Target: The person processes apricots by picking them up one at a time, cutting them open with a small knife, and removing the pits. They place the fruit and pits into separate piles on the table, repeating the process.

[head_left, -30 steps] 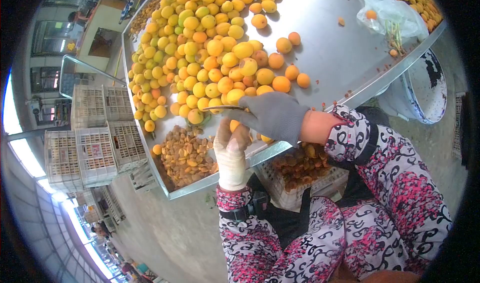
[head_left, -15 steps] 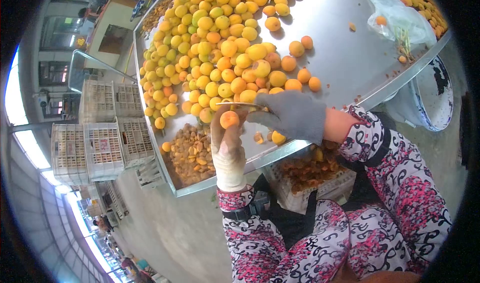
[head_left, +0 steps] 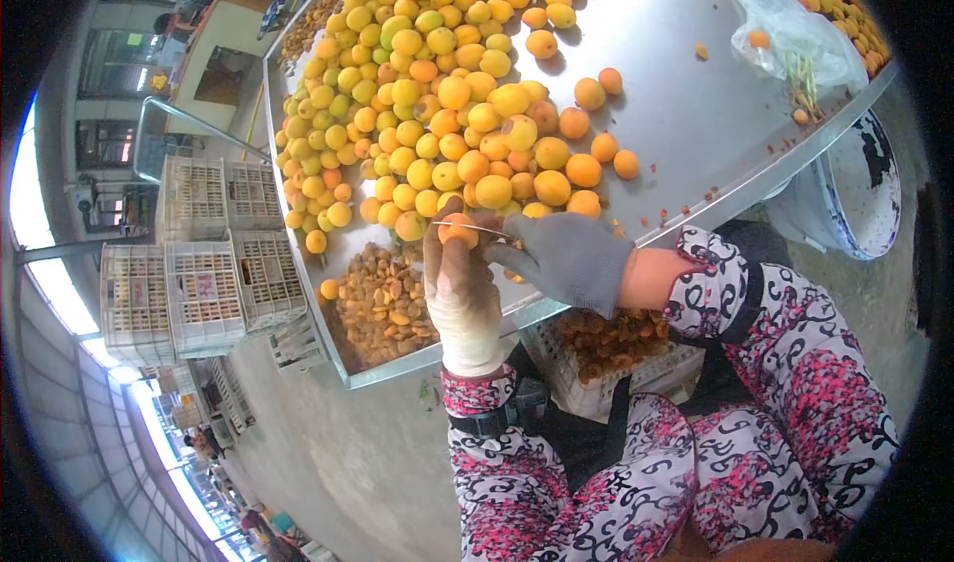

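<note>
A round orange fruit [head_left: 458,237] was held in the left hand [head_left: 462,299], whose fingers were bent closed around its sides. That hand was covered in white at the palm and wrist, and its fingers were seen as darker brown. A thin blade [head_left: 485,229] was gripped in the right hand [head_left: 571,259], which was clad in a grey glove and closed over the near end of the blade. The blade was laid across the fruit; whether the skin had been cut could not be told.

Both hands were held close together above the near edge of a shiny metal tabletop [head_left: 686,105]. Just beyond them, a large pile of yellow and orange fruit [head_left: 427,95] was spread over the left part of the surface. A heap of small brown pieces [head_left: 383,309] was gathered in the near left corner, beside the left hand. At the far right, a clear plastic bag [head_left: 805,45] was seen near more fruit [head_left: 845,15].

Below the near edge, brown scraps [head_left: 611,343] were contained in a pale crate [head_left: 586,398]. A white bucket [head_left: 845,194] was placed at the right, and stacked crates [head_left: 204,299] were visible at the left.
</note>
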`<state>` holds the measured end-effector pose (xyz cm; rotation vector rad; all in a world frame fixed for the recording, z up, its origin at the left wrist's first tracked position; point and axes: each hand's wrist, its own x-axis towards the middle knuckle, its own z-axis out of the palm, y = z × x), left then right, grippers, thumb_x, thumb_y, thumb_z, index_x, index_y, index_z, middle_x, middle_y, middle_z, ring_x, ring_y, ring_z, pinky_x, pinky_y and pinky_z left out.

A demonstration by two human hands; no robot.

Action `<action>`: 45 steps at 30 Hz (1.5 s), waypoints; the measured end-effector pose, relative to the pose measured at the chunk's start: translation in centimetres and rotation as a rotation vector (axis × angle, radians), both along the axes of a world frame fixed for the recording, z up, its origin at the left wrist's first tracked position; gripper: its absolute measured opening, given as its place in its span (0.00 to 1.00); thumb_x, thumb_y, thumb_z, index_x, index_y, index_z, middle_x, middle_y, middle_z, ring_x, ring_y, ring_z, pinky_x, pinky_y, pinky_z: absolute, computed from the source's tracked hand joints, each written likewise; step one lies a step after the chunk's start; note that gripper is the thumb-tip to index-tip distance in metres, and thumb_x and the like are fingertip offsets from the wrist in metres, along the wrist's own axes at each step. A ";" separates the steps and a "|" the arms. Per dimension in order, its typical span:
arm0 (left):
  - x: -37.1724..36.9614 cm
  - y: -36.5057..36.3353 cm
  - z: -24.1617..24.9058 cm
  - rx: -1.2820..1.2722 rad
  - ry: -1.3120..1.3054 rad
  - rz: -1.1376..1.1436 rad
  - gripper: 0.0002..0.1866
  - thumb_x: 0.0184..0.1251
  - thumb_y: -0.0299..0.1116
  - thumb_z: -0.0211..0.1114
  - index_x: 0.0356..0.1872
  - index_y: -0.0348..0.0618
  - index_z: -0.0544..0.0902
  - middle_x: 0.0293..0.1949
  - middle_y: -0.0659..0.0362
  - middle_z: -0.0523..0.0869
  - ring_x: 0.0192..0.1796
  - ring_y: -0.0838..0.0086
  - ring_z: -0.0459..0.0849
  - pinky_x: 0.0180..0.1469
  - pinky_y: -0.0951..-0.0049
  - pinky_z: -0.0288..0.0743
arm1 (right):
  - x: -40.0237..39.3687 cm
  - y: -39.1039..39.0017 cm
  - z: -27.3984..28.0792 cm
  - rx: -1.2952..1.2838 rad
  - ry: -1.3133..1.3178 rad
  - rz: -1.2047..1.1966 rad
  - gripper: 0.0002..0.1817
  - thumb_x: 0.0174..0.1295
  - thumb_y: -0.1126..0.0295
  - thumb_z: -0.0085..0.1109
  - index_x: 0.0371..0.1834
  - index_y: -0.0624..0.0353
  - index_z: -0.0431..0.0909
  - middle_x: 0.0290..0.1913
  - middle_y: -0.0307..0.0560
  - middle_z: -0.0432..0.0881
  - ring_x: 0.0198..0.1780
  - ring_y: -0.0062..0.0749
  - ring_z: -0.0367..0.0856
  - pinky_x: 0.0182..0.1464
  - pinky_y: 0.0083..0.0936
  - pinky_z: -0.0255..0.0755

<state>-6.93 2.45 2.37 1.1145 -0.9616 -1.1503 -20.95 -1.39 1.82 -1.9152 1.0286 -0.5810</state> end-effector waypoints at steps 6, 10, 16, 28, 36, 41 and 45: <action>-0.9 -0.6 0.9 0.085 0.222 0.079 0.23 0.67 0.43 0.57 0.54 0.36 0.70 0.40 0.56 0.80 0.40 0.70 0.78 0.44 0.75 0.73 | 0.3 0.3 0.1 0.005 0.022 0.003 0.23 0.66 0.50 0.42 0.37 0.62 0.71 0.26 0.60 0.79 0.30 0.56 0.79 0.33 0.46 0.70; -1.8 -1.1 0.6 0.176 0.473 0.174 0.23 0.67 0.46 0.55 0.52 0.35 0.70 0.38 0.56 0.80 0.39 0.72 0.78 0.44 0.75 0.72 | 0.8 0.8 -0.3 0.055 -0.023 -0.020 0.23 0.65 0.49 0.43 0.36 0.62 0.71 0.25 0.61 0.79 0.31 0.56 0.79 0.34 0.45 0.71; -2.2 -1.3 0.3 0.178 0.407 0.232 0.25 0.67 0.47 0.53 0.54 0.34 0.68 0.40 0.55 0.79 0.43 0.71 0.76 0.46 0.72 0.70 | 1.4 0.8 -1.5 0.158 -0.300 0.017 0.19 0.67 0.55 0.43 0.42 0.60 0.76 0.36 0.62 0.78 0.38 0.53 0.79 0.39 0.42 0.71; -1.7 -0.7 -0.4 0.063 0.568 0.077 0.28 0.55 0.29 0.56 0.60 0.34 0.65 0.55 0.49 0.73 0.59 0.58 0.71 0.61 0.59 0.64 | 0.1 -0.8 -0.1 0.489 -0.216 0.186 0.16 0.68 0.61 0.40 0.39 0.61 0.73 0.34 0.58 0.78 0.34 0.50 0.79 0.34 0.35 0.72; -0.2 -0.5 0.4 0.133 0.454 -0.009 0.27 0.53 0.24 0.52 0.58 0.32 0.67 0.55 0.50 0.73 0.56 0.64 0.74 0.59 0.69 0.67 | -1.8 -3.0 1.9 0.362 -0.274 -0.057 0.25 0.56 0.48 0.55 0.42 0.62 0.76 0.32 0.57 0.80 0.35 0.44 0.81 0.37 0.33 0.73; -1.6 0.3 0.5 0.099 -0.003 -0.151 0.18 0.64 0.23 0.47 0.55 0.32 0.70 0.57 0.52 0.71 0.55 0.71 0.72 0.55 0.77 0.67 | -2.1 -3.6 2.1 0.011 0.013 0.036 0.18 0.53 0.54 0.56 0.34 0.60 0.74 0.31 0.57 0.79 0.37 0.50 0.79 0.39 0.38 0.72; -1.4 0.4 0.4 -0.013 -0.257 -0.163 0.16 0.64 0.26 0.51 0.52 0.33 0.71 0.56 0.52 0.71 0.53 0.71 0.74 0.52 0.78 0.69 | -2.0 -3.1 0.6 -0.120 -0.054 0.048 0.16 0.52 0.57 0.56 0.31 0.60 0.73 0.30 0.57 0.79 0.35 0.52 0.79 0.38 0.41 0.71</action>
